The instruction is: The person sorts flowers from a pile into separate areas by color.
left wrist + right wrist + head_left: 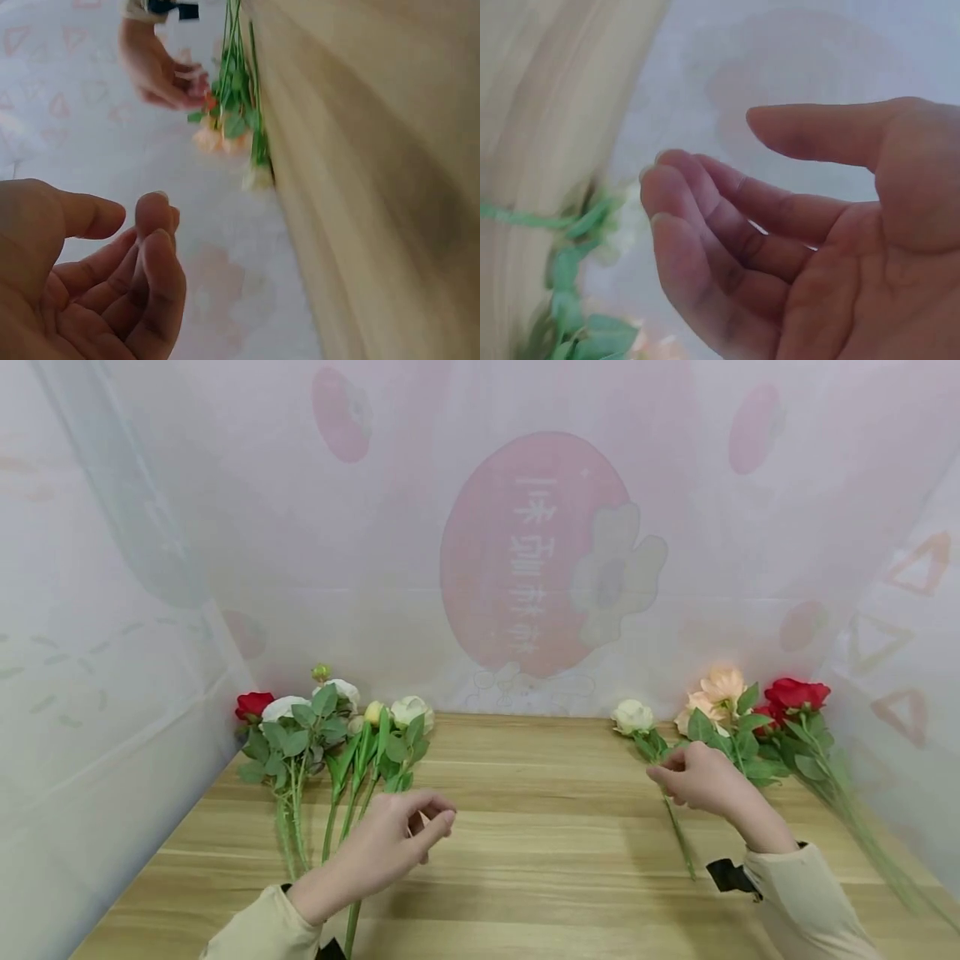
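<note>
My left hand [378, 843] hovers in front of the left flowers with its fingers loosely bent and nothing in its grasp; the left wrist view shows thumb and fingertips apart. Over the stem of a single white rose [632, 717] hangs my right hand [705, 783], also holding nothing. In the right wrist view its thumb [810, 131] stands well away from the loosely curled fingers. Peach flowers [722, 687] and red roses [797, 693] lie just beyond and to the right of that hand. Behind the left hand are white roses [285, 708], a yellow tulip [373, 713] and a cream rose [412, 712].
All the flowers lie on a wooden table [525, 843], heads toward the back edge, in a left and a right group. A red rose [255, 704] is at the far left. Printed pale cloth [405, 527] walls the back and both sides.
</note>
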Motion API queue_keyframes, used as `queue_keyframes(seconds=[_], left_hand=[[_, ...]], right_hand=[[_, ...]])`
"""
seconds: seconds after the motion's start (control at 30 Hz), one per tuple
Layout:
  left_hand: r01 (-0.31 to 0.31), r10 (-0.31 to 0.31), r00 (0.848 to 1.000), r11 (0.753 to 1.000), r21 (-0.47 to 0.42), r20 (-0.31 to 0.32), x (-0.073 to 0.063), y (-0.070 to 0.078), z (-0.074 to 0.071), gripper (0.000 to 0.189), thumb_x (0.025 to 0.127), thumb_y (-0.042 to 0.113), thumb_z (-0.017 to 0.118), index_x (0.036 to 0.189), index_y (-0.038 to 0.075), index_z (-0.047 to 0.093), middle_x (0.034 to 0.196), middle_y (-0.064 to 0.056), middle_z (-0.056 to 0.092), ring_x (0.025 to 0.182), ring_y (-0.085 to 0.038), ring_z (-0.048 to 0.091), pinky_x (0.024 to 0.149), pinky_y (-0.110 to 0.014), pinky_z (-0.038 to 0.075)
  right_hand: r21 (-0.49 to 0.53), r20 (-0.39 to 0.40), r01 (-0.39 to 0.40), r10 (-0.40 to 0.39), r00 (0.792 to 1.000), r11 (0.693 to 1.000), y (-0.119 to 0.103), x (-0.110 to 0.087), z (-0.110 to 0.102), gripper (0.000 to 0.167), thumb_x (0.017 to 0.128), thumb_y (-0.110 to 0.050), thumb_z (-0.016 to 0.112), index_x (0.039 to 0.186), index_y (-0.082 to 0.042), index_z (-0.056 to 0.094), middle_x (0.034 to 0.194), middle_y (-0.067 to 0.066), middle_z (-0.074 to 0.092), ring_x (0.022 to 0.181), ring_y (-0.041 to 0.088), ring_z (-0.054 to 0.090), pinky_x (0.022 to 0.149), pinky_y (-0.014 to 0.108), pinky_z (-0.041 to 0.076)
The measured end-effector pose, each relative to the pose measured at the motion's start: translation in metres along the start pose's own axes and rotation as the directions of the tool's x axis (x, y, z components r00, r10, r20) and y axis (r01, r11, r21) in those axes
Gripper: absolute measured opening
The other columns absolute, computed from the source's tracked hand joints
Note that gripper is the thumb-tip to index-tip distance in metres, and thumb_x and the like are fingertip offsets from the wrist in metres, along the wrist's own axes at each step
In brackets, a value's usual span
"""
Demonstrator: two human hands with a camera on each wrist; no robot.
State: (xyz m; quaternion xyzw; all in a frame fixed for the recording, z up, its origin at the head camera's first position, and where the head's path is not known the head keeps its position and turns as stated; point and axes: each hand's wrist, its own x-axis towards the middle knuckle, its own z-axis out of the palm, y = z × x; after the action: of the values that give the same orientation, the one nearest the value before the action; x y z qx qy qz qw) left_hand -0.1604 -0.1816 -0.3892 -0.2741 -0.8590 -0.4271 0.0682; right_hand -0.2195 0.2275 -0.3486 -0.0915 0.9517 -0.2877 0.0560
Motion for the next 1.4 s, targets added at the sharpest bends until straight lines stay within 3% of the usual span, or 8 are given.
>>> queue_keyframes(seconds=[0.17, 0.3, 0.43, 0.57, 0.67, 0.9, 1.17, 1.4], left_hand=[[0.094, -0.088, 0.994, 0.989, 0.114, -0.06, 0.007, -0.017, -0.03, 0.013, 0.098, 0.017, 0.062, 0.104, 0.008, 0.069, 0.084, 0.004, 0.066, 0.056, -0.009, 0.06, 0.051, -0.027, 0.051], [0.185, -0.166, 0.981, 0.959, 0.215, -0.1, 0.01, -0.032, -0.052, 0.015, 0.1, 0.019, 0.06, 0.103, 0.008, 0.069, 0.08, 0.006, 0.065, 0.057, -0.009, 0.06, 0.051, -0.029, 0.049], [0.249, -0.239, 0.968, 0.927, 0.279, -0.069, 0.009, -0.044, -0.061, 0.016, 0.1, 0.019, 0.058, 0.096, 0.008, 0.069, 0.07, 0.005, 0.06, 0.052, -0.012, 0.055, 0.048, -0.032, 0.043], [0.297, -0.313, 0.95, 0.895, 0.334, -0.008, 0.007, -0.054, -0.059, 0.024, 0.099, 0.02, 0.059, 0.078, 0.009, 0.064, 0.057, 0.004, 0.048, 0.046, -0.011, 0.042, 0.046, -0.03, 0.037], [0.335, -0.365, 0.931, 0.871, 0.358, 0.018, 0.006, -0.06, -0.056, 0.036, 0.098, 0.02, 0.06, 0.064, 0.012, 0.051, 0.05, 0.003, 0.039, 0.043, -0.01, 0.036, 0.045, -0.028, 0.032], [0.39, -0.432, 0.901, 0.847, 0.36, 0.039, 0.005, -0.064, -0.05, 0.041, 0.095, 0.016, 0.06, 0.057, 0.015, 0.045, 0.046, 0.003, 0.043, 0.041, -0.011, 0.044, 0.043, -0.026, 0.029], [0.397, -0.45, 0.891, 0.836, 0.379, 0.056, 0.003, -0.068, -0.044, 0.043, 0.091, 0.016, 0.065, 0.054, 0.015, 0.043, 0.044, 0.004, 0.043, 0.044, -0.014, 0.055, 0.042, -0.025, 0.027], [0.385, -0.437, 0.898, 0.84, 0.383, 0.057, 0.001, -0.073, -0.039, 0.05, 0.089, 0.019, 0.069, 0.05, 0.016, 0.038, 0.042, 0.009, 0.029, 0.039, -0.008, 0.028, 0.042, -0.024, 0.02]], right_hand=[[0.025, 0.012, 0.058, -0.058, 0.998, 0.998, -0.016, -0.021, 0.0, 0.029, 0.1, -0.033, 0.06, 0.084, -0.009, 0.067, 0.068, 0.003, 0.059, 0.064, 0.02, 0.057, 0.059, 0.036, 0.047], [0.024, 0.018, 0.088, -0.089, 0.996, 0.996, -0.019, -0.036, 0.004, 0.025, 0.099, -0.032, 0.061, 0.092, -0.009, 0.069, 0.072, -0.001, 0.062, 0.066, 0.017, 0.061, 0.061, 0.036, 0.05], [0.023, 0.029, 0.129, -0.129, 0.991, 0.991, -0.02, -0.043, 0.009, 0.021, 0.098, -0.03, 0.063, 0.095, -0.01, 0.07, 0.074, -0.004, 0.063, 0.065, 0.015, 0.062, 0.061, 0.034, 0.051], [0.024, 0.029, 0.148, -0.149, 0.988, 0.989, -0.023, -0.045, 0.011, 0.02, 0.097, -0.03, 0.064, 0.095, -0.011, 0.071, 0.074, -0.004, 0.063, 0.065, 0.015, 0.06, 0.061, 0.034, 0.05], [0.022, 0.03, 0.155, -0.155, 0.987, 0.988, -0.026, -0.045, 0.012, 0.019, 0.097, -0.029, 0.064, 0.095, -0.011, 0.071, 0.073, -0.005, 0.062, 0.064, 0.015, 0.06, 0.061, 0.034, 0.049], [0.033, 0.054, 0.169, -0.171, 0.984, 0.985, -0.028, -0.045, 0.014, 0.018, 0.097, -0.027, 0.064, 0.096, -0.01, 0.071, 0.073, -0.005, 0.062, 0.065, 0.016, 0.06, 0.059, 0.034, 0.049], [0.05, 0.058, 0.199, -0.201, 0.978, 0.979, -0.028, -0.043, 0.019, 0.018, 0.097, -0.026, 0.064, 0.095, -0.009, 0.072, 0.071, -0.005, 0.062, 0.063, 0.019, 0.061, 0.056, 0.032, 0.049], [0.035, 0.056, 0.214, -0.215, 0.975, 0.976, -0.027, -0.041, 0.022, 0.018, 0.097, -0.026, 0.064, 0.092, -0.01, 0.072, 0.069, -0.006, 0.06, 0.06, 0.015, 0.059, 0.055, 0.031, 0.048]])
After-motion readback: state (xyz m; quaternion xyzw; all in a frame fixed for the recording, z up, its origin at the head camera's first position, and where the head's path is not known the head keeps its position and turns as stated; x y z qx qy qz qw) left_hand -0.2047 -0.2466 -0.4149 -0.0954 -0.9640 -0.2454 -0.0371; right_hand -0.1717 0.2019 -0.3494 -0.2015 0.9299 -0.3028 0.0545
